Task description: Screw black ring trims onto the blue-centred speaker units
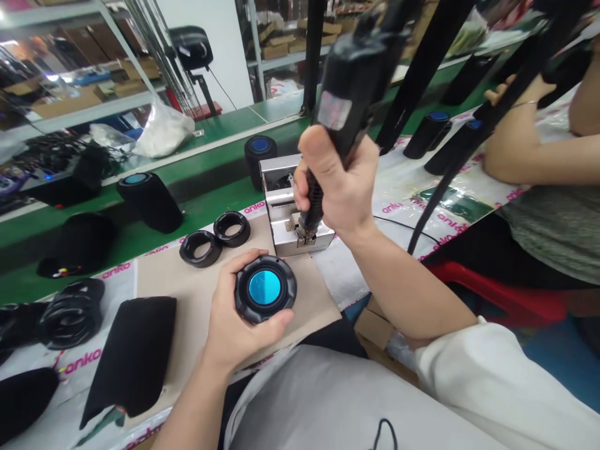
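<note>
My left hand (246, 331) is wrapped round a cylindrical speaker (289, 281), whose blue round end faces up inside a black ring. My right hand (344, 181) grips a black electric screwdriver (351, 75), held upright with its tip down. The tip meets the front of a silver screw feeder (300, 240), behind the speaker. Two loose black rings (201, 249) lie on the cardboard sheet (197, 331), left of the feeder. A black fabric sleeve (135, 350) rests at the sheet's left side.
Other black speakers (152, 203) stand on the green conveyor (210, 181) behind. Stacked black rings (72, 312) sit at the left. At the right is another person's arm (529, 150) beside more speakers (424, 136). Dark cables hang on the right.
</note>
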### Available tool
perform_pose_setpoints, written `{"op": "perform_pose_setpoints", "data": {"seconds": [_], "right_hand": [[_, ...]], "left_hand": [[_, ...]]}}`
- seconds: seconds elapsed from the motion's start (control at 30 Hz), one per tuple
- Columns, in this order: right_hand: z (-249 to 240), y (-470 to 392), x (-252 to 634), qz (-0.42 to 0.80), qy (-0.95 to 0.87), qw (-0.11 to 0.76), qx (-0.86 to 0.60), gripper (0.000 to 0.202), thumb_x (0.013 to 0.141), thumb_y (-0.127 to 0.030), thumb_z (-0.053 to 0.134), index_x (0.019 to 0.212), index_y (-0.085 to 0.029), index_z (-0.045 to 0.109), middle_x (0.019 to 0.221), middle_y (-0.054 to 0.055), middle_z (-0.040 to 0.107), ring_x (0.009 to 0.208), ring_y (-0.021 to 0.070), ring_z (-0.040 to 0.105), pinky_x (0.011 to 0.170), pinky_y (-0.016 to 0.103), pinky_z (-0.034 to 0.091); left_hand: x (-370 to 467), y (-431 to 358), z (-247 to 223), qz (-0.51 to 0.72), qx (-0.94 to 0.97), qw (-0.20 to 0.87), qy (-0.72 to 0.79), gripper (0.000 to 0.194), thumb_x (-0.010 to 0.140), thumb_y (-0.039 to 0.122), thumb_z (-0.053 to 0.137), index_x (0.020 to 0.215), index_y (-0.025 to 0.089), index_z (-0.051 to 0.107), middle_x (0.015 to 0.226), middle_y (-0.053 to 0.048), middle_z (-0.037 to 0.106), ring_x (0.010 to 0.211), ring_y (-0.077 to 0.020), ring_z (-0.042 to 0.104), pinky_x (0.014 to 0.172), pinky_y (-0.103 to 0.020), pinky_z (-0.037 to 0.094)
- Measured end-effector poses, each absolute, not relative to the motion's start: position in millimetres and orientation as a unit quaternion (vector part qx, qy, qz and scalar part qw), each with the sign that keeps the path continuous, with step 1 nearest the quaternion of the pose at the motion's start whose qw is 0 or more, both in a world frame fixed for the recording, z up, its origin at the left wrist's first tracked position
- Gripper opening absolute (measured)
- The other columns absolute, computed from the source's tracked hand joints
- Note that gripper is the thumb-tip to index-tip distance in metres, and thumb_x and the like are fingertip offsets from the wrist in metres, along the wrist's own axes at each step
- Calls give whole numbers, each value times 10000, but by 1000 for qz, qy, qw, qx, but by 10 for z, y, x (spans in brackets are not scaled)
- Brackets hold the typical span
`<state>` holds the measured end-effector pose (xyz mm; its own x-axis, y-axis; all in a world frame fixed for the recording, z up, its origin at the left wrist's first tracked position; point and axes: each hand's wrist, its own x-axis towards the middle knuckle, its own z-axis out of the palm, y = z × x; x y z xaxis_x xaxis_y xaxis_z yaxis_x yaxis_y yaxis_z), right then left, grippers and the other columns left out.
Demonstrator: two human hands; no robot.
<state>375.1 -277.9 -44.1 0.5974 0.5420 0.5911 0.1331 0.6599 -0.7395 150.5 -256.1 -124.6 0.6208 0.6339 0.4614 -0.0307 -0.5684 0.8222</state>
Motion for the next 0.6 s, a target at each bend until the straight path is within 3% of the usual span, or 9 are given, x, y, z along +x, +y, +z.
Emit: {"op": "perform_pose_setpoints", "data": {"seconds": [0.17,0.3,0.47,0.6], "right_hand": [[-551,-2817,3728,170,-425,787,-413,605,891,-761,769,779,-232,498,516,-84,480,364,93,441,341,239,317],[-572,-2951,3741,221,-422,781,-404,589,894,-736,790,763,-229,520,540,-59,534,375,118,481,335,275,364],[-481,-2930,3709,118,-421,810,-391,605,827,-756,845,810,-242,525,534,-75,529,385,97,444,347,293,302],[-490,-2853,3674,130,-428,799,-402,598,855,-750,820,804,-240,513,521,-81,502,368,93,432,337,269,277]], "left_hand": [[1515,-2570,-1233,399,795,420,182,780,722,398,962,1390,206,607,1358,-145,745,1248,-301,763,1063,-404,633],[1521,-2578,-1229,394,799,417,181,781,722,378,959,1392,201,600,1366,-155,741,1251,-310,764,1048,-414,645],[1519,-2572,-1230,393,793,428,183,790,710,373,969,1389,202,602,1372,-150,744,1257,-304,765,1062,-407,643],[1515,-2567,-1222,388,796,426,185,789,713,382,972,1387,202,602,1366,-145,746,1249,-287,769,1051,-378,644]]}}
